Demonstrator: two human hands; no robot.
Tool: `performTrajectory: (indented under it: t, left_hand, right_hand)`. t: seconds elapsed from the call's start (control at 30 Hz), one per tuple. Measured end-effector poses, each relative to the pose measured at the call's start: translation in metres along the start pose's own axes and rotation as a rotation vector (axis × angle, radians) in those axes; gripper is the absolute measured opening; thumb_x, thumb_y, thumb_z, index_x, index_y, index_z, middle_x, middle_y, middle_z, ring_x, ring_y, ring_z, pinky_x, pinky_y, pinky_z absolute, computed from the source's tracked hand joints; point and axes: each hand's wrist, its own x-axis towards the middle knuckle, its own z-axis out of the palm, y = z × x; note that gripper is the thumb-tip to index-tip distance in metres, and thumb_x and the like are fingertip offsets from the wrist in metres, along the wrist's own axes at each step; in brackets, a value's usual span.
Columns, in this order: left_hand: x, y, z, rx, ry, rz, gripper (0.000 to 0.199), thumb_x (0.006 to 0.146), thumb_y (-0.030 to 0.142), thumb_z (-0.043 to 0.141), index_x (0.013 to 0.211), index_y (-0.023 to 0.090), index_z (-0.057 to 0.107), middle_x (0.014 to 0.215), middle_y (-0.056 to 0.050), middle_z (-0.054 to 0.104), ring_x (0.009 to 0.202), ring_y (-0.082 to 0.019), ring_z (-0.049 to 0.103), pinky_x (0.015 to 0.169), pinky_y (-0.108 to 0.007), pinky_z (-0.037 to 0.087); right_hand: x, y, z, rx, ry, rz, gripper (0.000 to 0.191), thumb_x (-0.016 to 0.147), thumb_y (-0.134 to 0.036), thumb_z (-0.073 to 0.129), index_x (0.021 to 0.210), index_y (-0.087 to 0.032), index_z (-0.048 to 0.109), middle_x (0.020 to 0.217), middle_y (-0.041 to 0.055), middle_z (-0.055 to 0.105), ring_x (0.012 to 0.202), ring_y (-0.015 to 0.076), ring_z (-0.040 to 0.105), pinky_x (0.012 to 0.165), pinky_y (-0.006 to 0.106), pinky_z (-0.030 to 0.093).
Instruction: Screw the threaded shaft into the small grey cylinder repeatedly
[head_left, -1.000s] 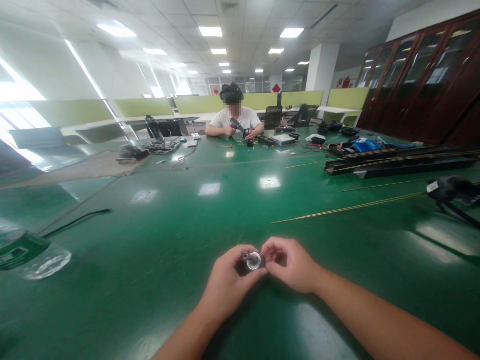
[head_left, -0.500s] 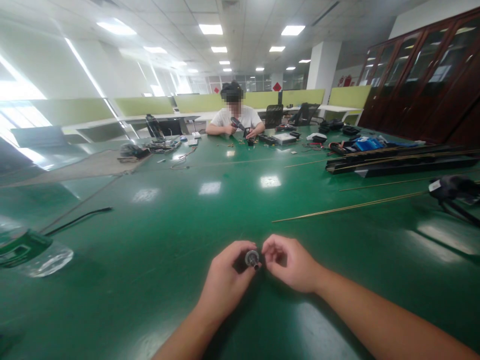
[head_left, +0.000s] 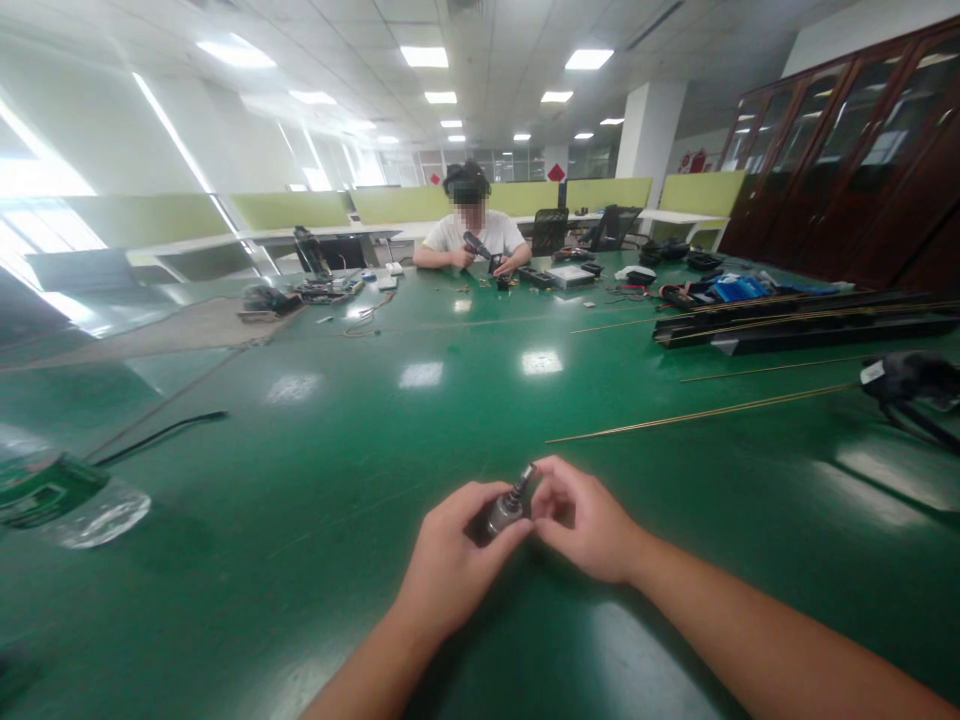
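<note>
One metal part (head_left: pixel 505 512); one bottle (head_left: pixel 56 490); one co-worker (head_left: pixel 493 236); one pillar (head_left: pixel 646 135).

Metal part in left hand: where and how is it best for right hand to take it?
Probably pinch its narrow stem from the right hand's side: the stem sticks up beyond the left hand, whose fingers flank the wider round body.

Bare hands (head_left: pixel 459 550), bare forearms (head_left: pixel 757 625)

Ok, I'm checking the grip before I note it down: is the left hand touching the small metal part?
Touching. The head view shows the metal part held between the thumb and curled fingers of the left hand.
</note>
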Motion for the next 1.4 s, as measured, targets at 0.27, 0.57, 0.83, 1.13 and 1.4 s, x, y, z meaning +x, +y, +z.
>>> performTrajectory:
  t: [0.27,0.57,0.83,1.13,1.4]
  left_hand:
    - [0.002,-0.006,-0.003,0.027,-0.004,0.075,0.031,0.083,0.02,0.074,0.112,0.029,0.069,0.102,0.0,0.066,0.093,-0.017,0.062,0.082,-0.027,0.048]
    - [0.001,-0.009,0.0,0.011,0.032,0.06,0.029,0.079,0.017,0.075,0.104,0.026,0.066,0.097,0.001,0.067,0.088,-0.016,0.062,0.078,-0.027,0.048]
    - [-0.001,-0.007,0.0,0.002,0.026,0.075,0.023,0.081,0.017,0.073,0.101,0.026,0.066,0.097,0.001,0.068,0.089,-0.016,0.063,0.079,-0.027,0.048]
    - [0.0,-0.008,0.002,0.02,0.014,0.038,0.022,0.08,0.02,0.073,0.101,0.026,0.067,0.097,0.002,0.07,0.088,-0.015,0.064,0.079,-0.026,0.049]
    - [0.0,-0.006,0.002,0.018,0.003,0.034,0.019,0.08,0.019,0.07,0.098,0.024,0.069,0.093,-0.001,0.07,0.083,-0.017,0.064,0.074,-0.027,0.049]
  right_hand:
    - [0.0,-0.003,0.0,0.019,0.013,0.015,0.049,0.076,-0.005,0.062,0.121,-0.022,0.051,0.091,0.0008,0.064,0.073,0.0143,0.062,0.069,0.027,0.05]
    - [0.0,-0.009,-0.001,-0.097,0.028,-0.005,0.039,0.073,-0.008,0.067,0.11,-0.021,0.062,0.091,0.0011,0.067,0.075,0.0158,0.063,0.07,0.027,0.05]
    - [0.001,-0.008,-0.001,-0.114,0.048,-0.033,0.033,0.073,-0.007,0.067,0.104,-0.019,0.066,0.091,0.0023,0.069,0.079,0.0177,0.065,0.073,0.028,0.052]
    - [0.002,-0.011,-0.002,-0.124,0.061,-0.072,0.024,0.074,-0.008,0.068,0.095,-0.017,0.072,0.089,0.0039,0.069,0.078,0.0169,0.065,0.07,0.026,0.051]
    - [0.003,-0.015,-0.003,-0.145,0.043,-0.053,0.015,0.073,-0.01,0.07,0.087,-0.017,0.073,0.082,0.0025,0.067,0.072,0.0152,0.062,0.066,0.025,0.049]
